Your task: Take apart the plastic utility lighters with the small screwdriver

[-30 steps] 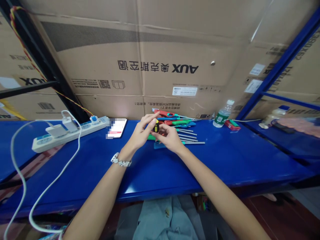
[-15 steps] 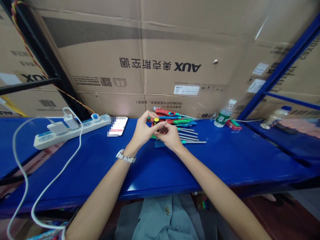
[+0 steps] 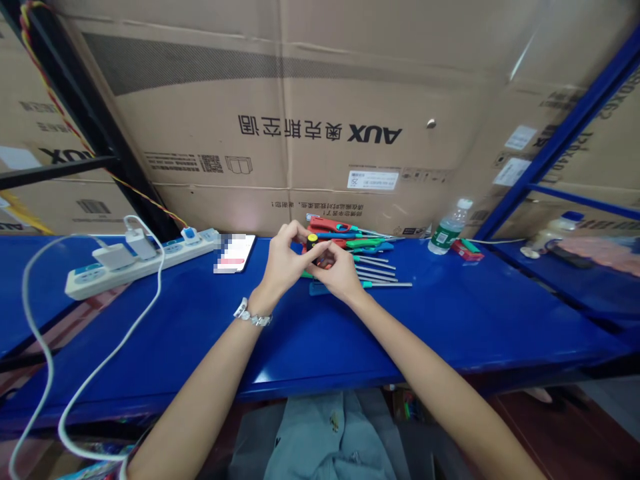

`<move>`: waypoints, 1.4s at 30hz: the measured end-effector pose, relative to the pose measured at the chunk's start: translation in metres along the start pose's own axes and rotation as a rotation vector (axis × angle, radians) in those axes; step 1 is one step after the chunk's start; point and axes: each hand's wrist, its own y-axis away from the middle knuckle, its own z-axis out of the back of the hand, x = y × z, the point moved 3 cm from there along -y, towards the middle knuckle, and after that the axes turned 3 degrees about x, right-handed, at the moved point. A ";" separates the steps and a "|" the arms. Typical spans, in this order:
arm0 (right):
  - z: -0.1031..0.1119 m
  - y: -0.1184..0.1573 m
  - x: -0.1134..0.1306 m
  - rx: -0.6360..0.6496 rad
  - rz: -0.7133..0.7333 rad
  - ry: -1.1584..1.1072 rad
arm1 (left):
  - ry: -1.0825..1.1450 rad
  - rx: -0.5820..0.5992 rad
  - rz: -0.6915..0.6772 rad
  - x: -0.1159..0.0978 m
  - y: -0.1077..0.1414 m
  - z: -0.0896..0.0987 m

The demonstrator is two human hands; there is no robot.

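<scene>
My left hand [image 3: 286, 259] is closed around a small black cylinder with a yellow round end [image 3: 313, 241], held above the table. My right hand [image 3: 340, 268] meets it from the right, thumb and fingers pinched together at the cylinder's lower side. A bit of orange-red shows between the fingers, but its shape is hidden. Just behind and under the hands lie several long-nosed lighters [image 3: 367, 244] with red, green and blue handles and metal tubes pointing right. A silver watch [image 3: 253, 316] is on my left wrist.
On the blue table [image 3: 320, 340], a phone [image 3: 236, 253] and a white power strip [image 3: 143, 263] with cables lie left. A water bottle [image 3: 450, 228] and a small red box [image 3: 467, 251] stand right. A large cardboard box [image 3: 280, 80] forms the back.
The hands stay in almost the same place. The fingers have shifted slightly around the black and yellow cylinder, and more of its black side shows.
</scene>
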 end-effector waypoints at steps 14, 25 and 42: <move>0.002 -0.001 0.010 0.403 -0.100 -0.197 | 0.135 0.125 0.042 0.003 0.003 0.005; -0.001 -0.004 0.004 0.275 -0.071 -0.180 | 0.044 0.160 -0.054 -0.008 -0.004 0.001; 0.007 -0.006 0.002 0.139 -0.085 -0.112 | 0.011 0.173 -0.087 -0.013 -0.006 0.002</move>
